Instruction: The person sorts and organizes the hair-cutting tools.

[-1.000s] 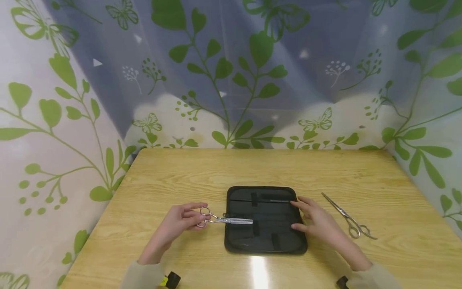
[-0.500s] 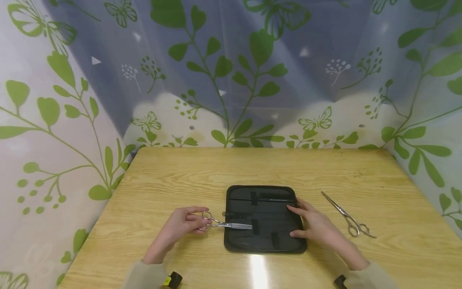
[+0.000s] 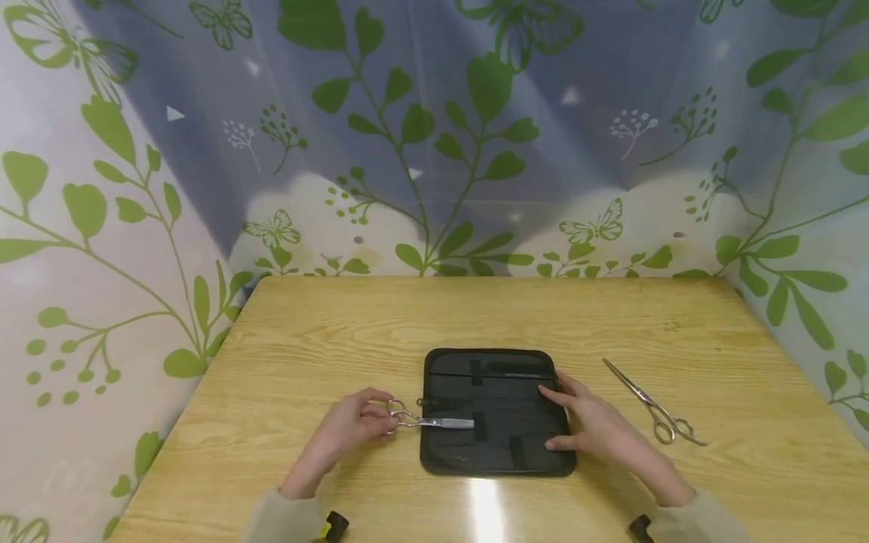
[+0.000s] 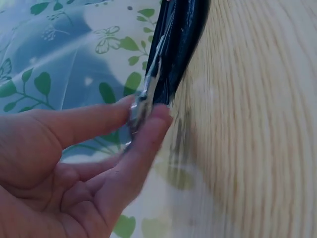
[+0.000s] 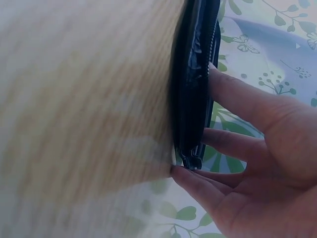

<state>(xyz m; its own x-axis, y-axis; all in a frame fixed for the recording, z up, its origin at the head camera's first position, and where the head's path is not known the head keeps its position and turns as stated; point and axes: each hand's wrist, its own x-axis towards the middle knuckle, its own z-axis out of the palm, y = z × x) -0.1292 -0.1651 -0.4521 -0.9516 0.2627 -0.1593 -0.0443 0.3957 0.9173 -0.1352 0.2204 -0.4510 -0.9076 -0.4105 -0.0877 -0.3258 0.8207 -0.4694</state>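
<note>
My left hand pinches the finger rings of silver thinning scissors between thumb and fingers. The toothed blades point right and lie over the left part of a black zip case, their tips close to a small black strap. In the left wrist view, the thumb and fingers meet on the scissors' handles, which are blurred. My right hand rests at the case's right edge, with its thumb and a finger reaching over the inner surface. Fairly straight fingers touch the zip case in the right wrist view.
A second pair of silver scissors lies on the wooden table, right of my right hand, rings toward me. A zip pull sits at the case's left edge. Leaf-patterned cloth hangs behind the table and at both sides.
My left hand has shifted slightly right and down with the thinning scissors, and the blades turned a little. My right hand has moved slightly over the case, which stays nearly in place.
</note>
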